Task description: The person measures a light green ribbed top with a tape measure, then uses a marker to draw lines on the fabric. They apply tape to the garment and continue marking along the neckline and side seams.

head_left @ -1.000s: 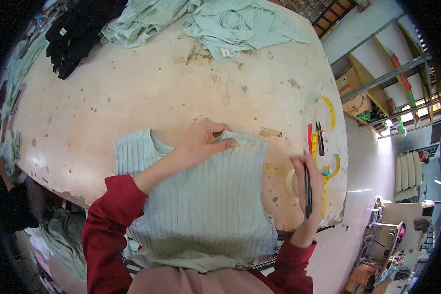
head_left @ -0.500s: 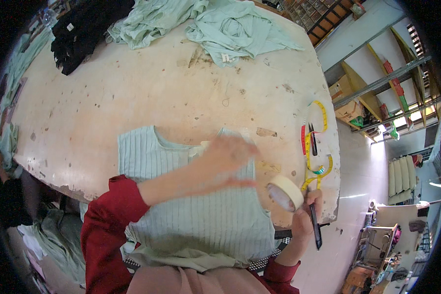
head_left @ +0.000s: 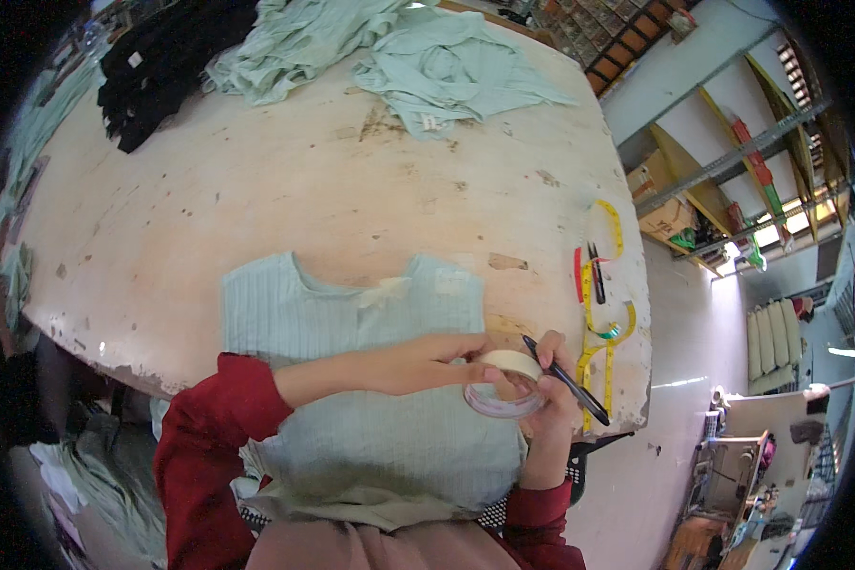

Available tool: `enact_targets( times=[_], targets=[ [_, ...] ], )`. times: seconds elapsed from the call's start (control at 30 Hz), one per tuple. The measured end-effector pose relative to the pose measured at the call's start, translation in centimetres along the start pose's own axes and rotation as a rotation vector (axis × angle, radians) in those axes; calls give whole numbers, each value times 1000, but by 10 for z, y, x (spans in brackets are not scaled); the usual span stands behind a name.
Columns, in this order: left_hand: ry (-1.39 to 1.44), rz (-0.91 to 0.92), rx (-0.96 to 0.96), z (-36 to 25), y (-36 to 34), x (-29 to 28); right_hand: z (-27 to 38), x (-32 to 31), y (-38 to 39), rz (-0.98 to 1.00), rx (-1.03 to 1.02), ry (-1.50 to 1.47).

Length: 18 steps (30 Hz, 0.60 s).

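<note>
A roll of masking tape [head_left: 508, 362], cream-coloured, is held between my two hands above the right side of a pale green striped sleeveless top [head_left: 370, 442]. My left hand [head_left: 446, 357] reaches across the top and pinches the near left rim of the roll. Fingers of my right hand [head_left: 556, 404] grip its other side and also hold a black pen [head_left: 579, 391], slanting across them. The top lies flat with its neckline away from me, its lower end hanging near my lap. A pale patch [head_left: 451, 280] shows on its right shoulder.
A yellow measuring tape [head_left: 610, 366] curls along the table's right edge, beside a slim black tool [head_left: 596, 273]. Crumpled green garments [head_left: 461, 71] and black cloth [head_left: 161, 71] lie at the far side of the worn table [head_left: 304, 180]. Shelving [head_left: 722, 171] stands beyond, right.
My left hand has come down from the neckline area and taken hold of the tape roll. My right hand has brought the roll and pen leftward over the top; the pen has tilted.
</note>
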State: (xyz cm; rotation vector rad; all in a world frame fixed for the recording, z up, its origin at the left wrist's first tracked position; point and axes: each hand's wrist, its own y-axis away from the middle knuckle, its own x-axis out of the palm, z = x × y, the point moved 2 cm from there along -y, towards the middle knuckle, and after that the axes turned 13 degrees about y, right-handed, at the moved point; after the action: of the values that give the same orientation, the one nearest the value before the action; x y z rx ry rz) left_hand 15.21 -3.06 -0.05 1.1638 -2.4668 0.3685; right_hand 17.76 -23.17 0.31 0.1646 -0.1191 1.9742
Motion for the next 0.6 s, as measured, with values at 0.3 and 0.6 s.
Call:
enact_targets(
  times=[0.3,0.6],
  targets=[
    [-501,-71,302,2,6,20,11,-29,-6,-427,-238,744],
    [-860,-85,284,18,7,21,1,-13,8,-253,-194,687]
  ],
)
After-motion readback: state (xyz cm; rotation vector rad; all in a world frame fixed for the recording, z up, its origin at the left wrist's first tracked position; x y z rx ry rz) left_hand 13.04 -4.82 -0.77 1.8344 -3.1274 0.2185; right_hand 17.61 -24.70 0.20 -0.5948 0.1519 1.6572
